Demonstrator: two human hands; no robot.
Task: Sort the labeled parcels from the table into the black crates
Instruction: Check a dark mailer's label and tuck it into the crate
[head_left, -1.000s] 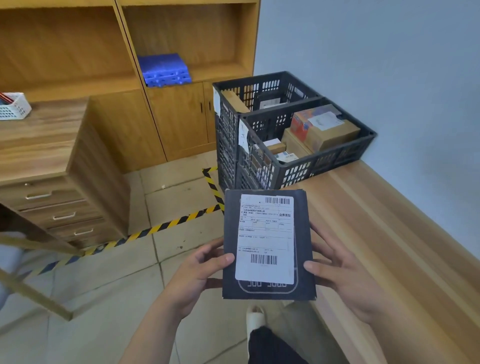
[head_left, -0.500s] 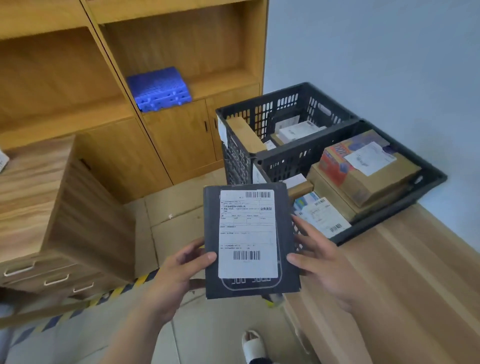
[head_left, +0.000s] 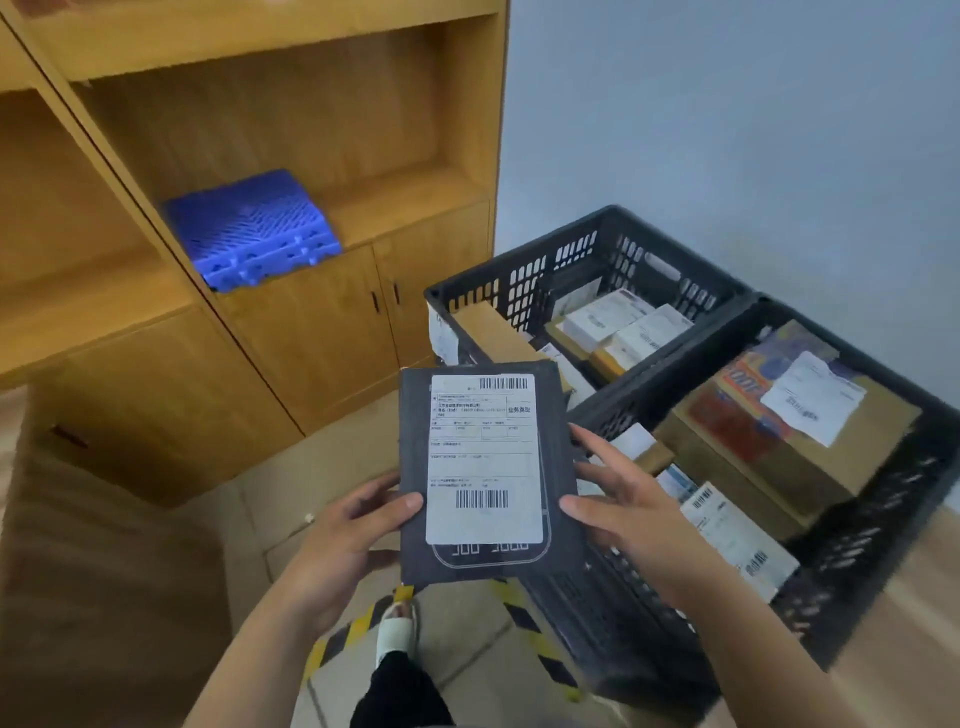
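A flat dark grey parcel with a white shipping label is held upright in front of me, label facing me. My left hand grips its lower left edge, thumb on the front. My right hand holds its right edge, thumb on the front and fingers behind. Two black crates stand to the right: the far crate holds white and brown parcels, the near crate holds a large brown box with a label and other labeled parcels. The parcel hangs beside the crates' left corner.
The crates sit on a wooden table against a grey wall. A wooden cabinet with a blue plastic pallet on its shelf stands behind. Yellow-black floor tape and my foot show below. A wooden desk side is at left.
I have come closer to the crates, which now look larger and lie nearer on the right. The parcel stays in both hands, label toward me.
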